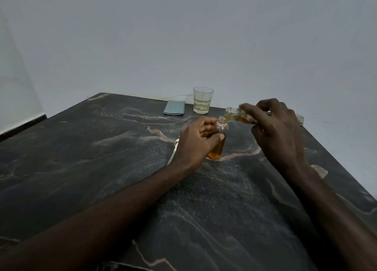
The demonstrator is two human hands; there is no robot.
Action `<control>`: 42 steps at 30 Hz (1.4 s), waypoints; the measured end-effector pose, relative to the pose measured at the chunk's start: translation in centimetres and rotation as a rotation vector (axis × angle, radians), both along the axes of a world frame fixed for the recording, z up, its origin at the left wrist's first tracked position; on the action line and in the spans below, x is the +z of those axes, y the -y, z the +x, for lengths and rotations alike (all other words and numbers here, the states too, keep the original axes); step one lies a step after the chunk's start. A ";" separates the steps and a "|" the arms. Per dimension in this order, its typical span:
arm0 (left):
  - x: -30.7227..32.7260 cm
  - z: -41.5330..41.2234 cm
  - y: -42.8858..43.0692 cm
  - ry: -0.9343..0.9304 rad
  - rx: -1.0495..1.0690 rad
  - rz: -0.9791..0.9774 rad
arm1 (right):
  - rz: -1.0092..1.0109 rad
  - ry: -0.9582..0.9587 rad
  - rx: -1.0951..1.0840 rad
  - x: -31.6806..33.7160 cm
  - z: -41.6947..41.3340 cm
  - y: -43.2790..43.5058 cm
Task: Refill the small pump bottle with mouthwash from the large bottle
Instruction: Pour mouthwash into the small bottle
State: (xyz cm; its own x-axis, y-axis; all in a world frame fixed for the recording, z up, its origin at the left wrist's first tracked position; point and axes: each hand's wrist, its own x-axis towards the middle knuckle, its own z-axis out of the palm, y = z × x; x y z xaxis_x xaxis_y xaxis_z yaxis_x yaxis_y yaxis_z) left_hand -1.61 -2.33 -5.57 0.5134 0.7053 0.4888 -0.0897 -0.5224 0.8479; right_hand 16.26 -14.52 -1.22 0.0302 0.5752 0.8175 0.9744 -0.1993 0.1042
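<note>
A dark marbled desk (102,168) fills the lower frame. Right of centre, the right hand (279,132) has its fingers wrapped around the large bottle (234,114), tipped sideways with its mouth over the small bottle (221,137). The left hand (195,142) grips that upright small bottle on the desk, amber liquid at its bottom. Behind them stand a glass (202,103) and a grey case (174,107).
</note>
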 end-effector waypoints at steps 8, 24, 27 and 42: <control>0.0 0.0 0.0 -0.004 0.002 0.001 | -0.003 0.003 -0.001 0.0 0.1 -0.1; -0.1 0.0 0.0 0.008 0.004 0.002 | -0.002 0.009 -0.007 0.0 -0.1 0.0; 0.0 0.0 0.0 0.007 -0.004 -0.003 | 0.000 0.011 -0.007 0.0 -0.1 0.0; 0.0 0.1 -0.1 0.002 -0.001 0.000 | -0.007 0.015 -0.010 0.1 0.1 0.0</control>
State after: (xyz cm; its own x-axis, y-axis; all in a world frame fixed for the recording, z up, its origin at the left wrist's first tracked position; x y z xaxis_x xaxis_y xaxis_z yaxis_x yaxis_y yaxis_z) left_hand -1.53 -2.26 -5.60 0.5130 0.7051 0.4895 -0.0917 -0.5220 0.8480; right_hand 16.34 -14.47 -1.16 0.0239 0.5804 0.8140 0.9707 -0.2084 0.1201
